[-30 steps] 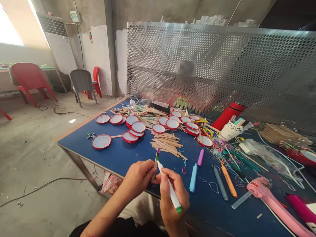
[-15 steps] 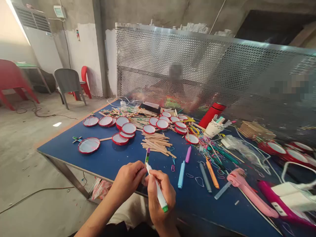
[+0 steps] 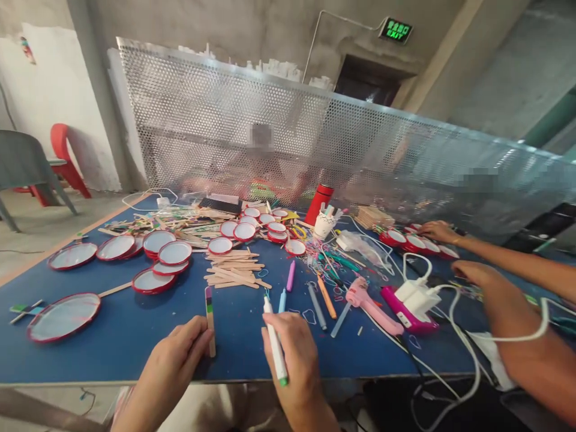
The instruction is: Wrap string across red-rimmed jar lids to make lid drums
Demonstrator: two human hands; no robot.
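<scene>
My left hand [image 3: 182,351] pinches a wooden craft stick [image 3: 211,333] held upright near the front edge of the table. Its upper end carries purple, dark and green bands. In my right hand [image 3: 292,345] is a white marker [image 3: 275,342] with a green end; its tip points away from me, apart from the stick. Just beyond lie a light blue marker [image 3: 282,300] and a purple marker [image 3: 291,276]. A heap of plain craft sticks [image 3: 236,268] lies farther back, beside stacked red-rimmed white discs [image 3: 154,280].
A pink glue gun [image 3: 373,309], grey marker [image 3: 317,306] and orange marker [image 3: 326,297] lie to the right. Behind stand a red flask [image 3: 319,204] and a cup of pens [image 3: 324,225]. Another person's arms [image 3: 508,300] reach in near a magenta power strip [image 3: 411,318] and white cables.
My hands have moved apart, so the marker tip is now away from the stick. The view has swung right, bringing another person's arms and an exit sign into sight.
</scene>
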